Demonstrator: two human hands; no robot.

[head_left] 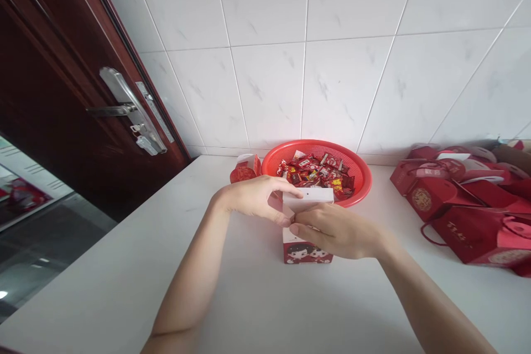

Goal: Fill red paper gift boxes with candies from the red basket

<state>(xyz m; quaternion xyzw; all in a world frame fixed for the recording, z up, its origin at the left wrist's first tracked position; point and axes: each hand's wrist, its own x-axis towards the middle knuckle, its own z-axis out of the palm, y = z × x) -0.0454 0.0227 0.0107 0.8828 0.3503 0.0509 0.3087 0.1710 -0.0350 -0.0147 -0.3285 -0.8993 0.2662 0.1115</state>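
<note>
**Both my hands are busy at the top of the small box**

Here's the small box (307,255), standing on the white tabletop (240,304) right in front of me, dark-haired cartoon figures on its red front, a white flap (319,194) up at the back. My left hand (267,202) comes in from the left, bent at the wrist, fingers arched over the top and thumb reaching down toward the front. My right hand (338,230) comes across from the other side, fingers folded low over the upper part, its thumb and forefinger close together, right by my left thumb. Both are touching the box, but the fingertips crowd each other, so I can't tell whether either is pinching a flap.

Just behind the box sits the red basket (365,183), a heap of wrapped sweets (317,172) inside, mostly red. Tucked by its left side there's a red-and-white carton (245,168). Out to my right, well apart, a cluster of dark red gift boxes (464,227) with gold designs, one cord handle (432,237) looping onto the table. White tiles (265,11) rise behind it all, and off left is a dark red door (58,66), keys (146,145) hanging below its lever handle (111,110).
</note>
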